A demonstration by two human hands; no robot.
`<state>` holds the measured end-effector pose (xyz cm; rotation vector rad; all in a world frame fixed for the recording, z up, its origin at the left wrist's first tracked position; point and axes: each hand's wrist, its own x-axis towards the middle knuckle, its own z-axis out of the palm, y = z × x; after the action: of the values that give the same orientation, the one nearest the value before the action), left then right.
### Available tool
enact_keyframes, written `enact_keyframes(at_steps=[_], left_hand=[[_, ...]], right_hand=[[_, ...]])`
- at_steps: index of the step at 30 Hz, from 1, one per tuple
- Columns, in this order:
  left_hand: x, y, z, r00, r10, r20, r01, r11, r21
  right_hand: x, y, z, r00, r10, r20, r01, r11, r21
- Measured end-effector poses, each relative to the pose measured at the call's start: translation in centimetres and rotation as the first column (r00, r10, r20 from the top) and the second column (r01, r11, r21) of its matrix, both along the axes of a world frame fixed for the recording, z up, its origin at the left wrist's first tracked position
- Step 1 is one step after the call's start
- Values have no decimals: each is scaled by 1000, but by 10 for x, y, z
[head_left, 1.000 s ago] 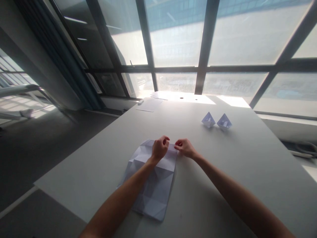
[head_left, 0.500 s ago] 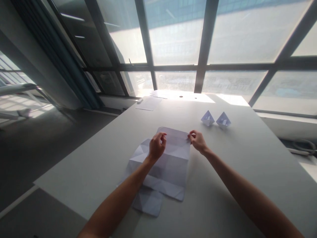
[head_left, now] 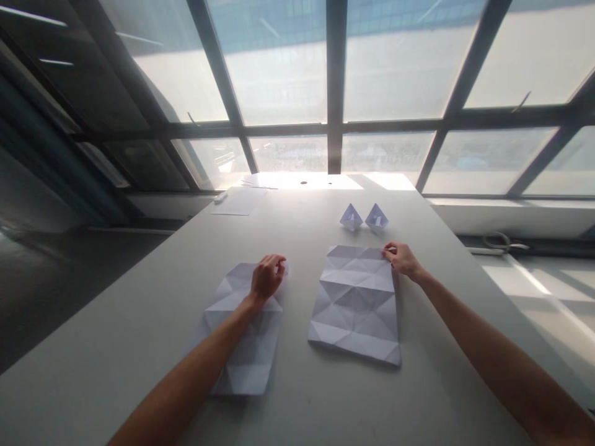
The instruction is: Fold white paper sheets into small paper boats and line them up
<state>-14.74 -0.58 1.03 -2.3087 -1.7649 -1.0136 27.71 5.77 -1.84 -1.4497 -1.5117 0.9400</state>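
Note:
My right hand (head_left: 402, 259) pinches the top right corner of a white creased paper sheet (head_left: 356, 300), which is spread out with a grid of folds. To the left is a second creased paper sheet (head_left: 251, 322). My left hand (head_left: 268, 277) is over its upper right part, fingers curled at the corner, and my forearm covers much of its left side. Both sheets show diagonal and crosswise creases, and a gap of table separates them.
Two small folded paper shapes (head_left: 351, 218) (head_left: 376, 218) stand on the white table (head_left: 297, 409) beyond the right sheet. Flat papers (head_left: 239, 201) lie at the far left, beside a small white item (head_left: 220, 197). Large windows rise behind the table.
My right hand has drawn one creased sheet to the right, off the other, so the two now lie apart. My left hand stays over the left sheet. The view has turned right.

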Motion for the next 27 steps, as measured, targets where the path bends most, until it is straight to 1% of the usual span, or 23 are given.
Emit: enact_keyframes(at_steps=[1,3,5,6,8,9,10,11,12,14,17,19,21,27], left_hand=[[6,5,6,1000,-11,-21,11,1000,5],[29,12,18,996,-63,-56,63,998,0],[62,14,26,981,-174,-86,170,984,-51],[81,12,27,963,-246,-107,236,967,-100],[116,7,23,922,-359,-144,326,922,-208],[131,5,18,905,-392,-165,345,903,-256],[144,2,12,891,-412,-193,346,889,-300],[153,1,5,879,-421,-224,336,880,-337],[160,0,-2,868,-428,-254,320,871,-374],[167,0,-14,857,-420,-299,281,867,-412],[168,4,-23,858,-394,-329,251,881,-402],[165,7,-25,860,-384,-336,245,888,-388],[162,9,-25,862,-376,-342,240,894,-379],[159,12,-25,870,-347,-351,210,904,-373]], right_hand=[[3,1,-1,1000,-9,1,9,1000,13],[7,2,-3,998,-41,42,39,998,50],[6,2,-2,983,-112,143,97,989,109],[4,0,-1,966,-167,198,139,979,148],[-3,-6,2,931,-264,252,209,952,222],[-8,-12,3,914,-302,271,231,936,265],[-15,-19,4,874,-348,339,225,908,353],[-23,-27,4,843,-357,403,183,894,409],[-32,-36,3,823,-337,457,127,894,430],[-51,-53,-1,790,-242,563,6,922,387],[-72,-70,-8,712,-118,692,-83,965,250],[-78,-74,-12,672,-65,738,-105,978,182],[-77,-73,-13,649,-37,760,-114,983,146],[-67,-67,-10,620,-12,784,-121,987,110]])
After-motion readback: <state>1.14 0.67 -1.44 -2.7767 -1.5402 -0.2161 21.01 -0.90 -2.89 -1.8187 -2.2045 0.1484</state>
